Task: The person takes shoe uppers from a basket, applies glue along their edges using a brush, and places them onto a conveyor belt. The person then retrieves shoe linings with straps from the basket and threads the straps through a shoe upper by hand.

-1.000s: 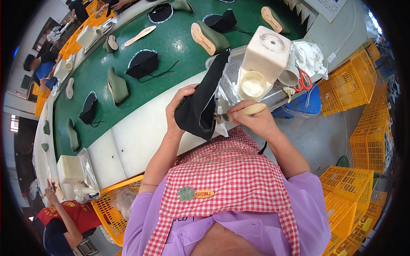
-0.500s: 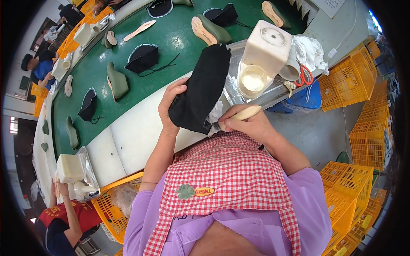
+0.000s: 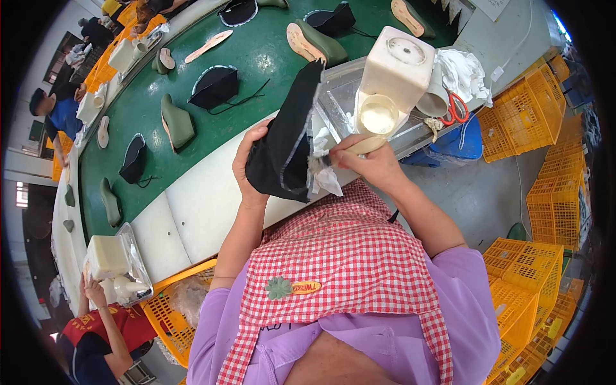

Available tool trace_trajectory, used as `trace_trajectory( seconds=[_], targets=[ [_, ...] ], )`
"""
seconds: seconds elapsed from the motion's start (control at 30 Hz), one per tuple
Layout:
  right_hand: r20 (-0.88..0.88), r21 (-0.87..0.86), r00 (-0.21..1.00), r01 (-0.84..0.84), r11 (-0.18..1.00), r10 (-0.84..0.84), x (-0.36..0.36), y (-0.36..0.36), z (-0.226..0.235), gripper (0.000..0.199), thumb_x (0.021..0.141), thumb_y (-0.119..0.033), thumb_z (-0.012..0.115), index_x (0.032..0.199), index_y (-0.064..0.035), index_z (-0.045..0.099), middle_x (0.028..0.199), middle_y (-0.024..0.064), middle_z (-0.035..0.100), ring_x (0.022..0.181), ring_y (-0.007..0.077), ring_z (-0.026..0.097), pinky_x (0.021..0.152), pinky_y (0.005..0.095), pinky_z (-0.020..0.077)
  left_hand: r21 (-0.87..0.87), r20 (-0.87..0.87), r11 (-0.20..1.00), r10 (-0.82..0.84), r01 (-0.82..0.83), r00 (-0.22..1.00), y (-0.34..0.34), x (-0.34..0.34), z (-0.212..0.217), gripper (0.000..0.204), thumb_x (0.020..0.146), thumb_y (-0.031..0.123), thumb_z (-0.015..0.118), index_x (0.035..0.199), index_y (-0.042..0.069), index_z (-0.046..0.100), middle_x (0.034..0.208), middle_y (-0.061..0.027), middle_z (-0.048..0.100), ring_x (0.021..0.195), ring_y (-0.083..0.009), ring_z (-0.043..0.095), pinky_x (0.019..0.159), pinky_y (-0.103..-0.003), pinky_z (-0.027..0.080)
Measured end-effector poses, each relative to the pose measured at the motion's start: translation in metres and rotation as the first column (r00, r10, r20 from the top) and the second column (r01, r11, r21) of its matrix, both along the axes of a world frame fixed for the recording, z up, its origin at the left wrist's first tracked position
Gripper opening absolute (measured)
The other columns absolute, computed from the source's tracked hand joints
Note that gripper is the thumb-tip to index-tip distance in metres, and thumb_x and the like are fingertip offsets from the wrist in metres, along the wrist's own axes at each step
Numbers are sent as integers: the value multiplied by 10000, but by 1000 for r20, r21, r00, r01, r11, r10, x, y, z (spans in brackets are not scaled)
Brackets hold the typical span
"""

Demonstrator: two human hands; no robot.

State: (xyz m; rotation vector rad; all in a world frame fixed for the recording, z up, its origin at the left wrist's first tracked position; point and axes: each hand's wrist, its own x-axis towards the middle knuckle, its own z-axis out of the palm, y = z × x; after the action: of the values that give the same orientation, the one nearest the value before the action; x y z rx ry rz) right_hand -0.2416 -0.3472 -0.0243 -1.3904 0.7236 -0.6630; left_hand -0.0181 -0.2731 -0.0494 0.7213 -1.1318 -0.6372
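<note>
Left of the white jug, the black cloth is held in the left hand, fingers curled; its edge is seemingly being brushed (brush pinched in the right hand). Next, a steady edge seems called for.

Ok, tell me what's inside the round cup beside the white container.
A whitish substance shows inside the cup; its surface hides the depth and the bottom. The brush in the right hand is outside it, its tip by the black fabric piece.
</note>
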Motion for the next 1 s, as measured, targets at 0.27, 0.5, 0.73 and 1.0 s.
trace_trajectory(
  seconds=[0.27, 0.5, 0.73, 1.0],
  targets=[
    [10, -149, 959, 282, 948, -284, -21, -23, 2, 137, 892, -99, 640, 991, -22, 694, 851, 26, 677, 760, 89, 617, 694, 235, 500, 254, 160, 868, 397, -427, 904, 1, 29, -2, 420, 982, 167, 550, 1349, -17, 464, 1309, -114, 555, 1196, -239, 536, 1020, -353, 408],
    [-163, -562, 832, 363, 743, -531, -49, -47, -8, 111, 814, -138, 700, 898, -66, 692, 830, 45, 683, 724, 139, 632, 675, 282, 497, 368, -684, 883, 46, 290, 728, 10, 23, 46, 438, 885, 24, 615, 1315, 36, 528, 1275, -134, 594, 1158, -294, 587, 997, -436, 489],
    [-454, -682, 797, -22, 731, -399, -65, -66, -11, 111, 799, -75, 724, 907, -47, 715, 899, 39, 683, 882, 131, 627, 733, 269, 500, 467, -833, 566, 22, 680, 553, 7, 12, 12, 312, 855, -23, 608, 1133, 120, 620, 991, -71, 695, 737, -229, 691, 519, -298, 552],
    [-100, -325, 980, 133, 936, -174, -60, -57, 21, 132, 796, -46, 722, 921, -6, 716, 887, 59, 676, 850, 145, 608, 778, 278, 476, 487, -868, 397, 123, 778, 481, -5, -8, 7, 39, 840, 10, 643, 865, 39, 636, 663, -104, 667, 519, -232, 649, 422, -274, 545]
  ],
)
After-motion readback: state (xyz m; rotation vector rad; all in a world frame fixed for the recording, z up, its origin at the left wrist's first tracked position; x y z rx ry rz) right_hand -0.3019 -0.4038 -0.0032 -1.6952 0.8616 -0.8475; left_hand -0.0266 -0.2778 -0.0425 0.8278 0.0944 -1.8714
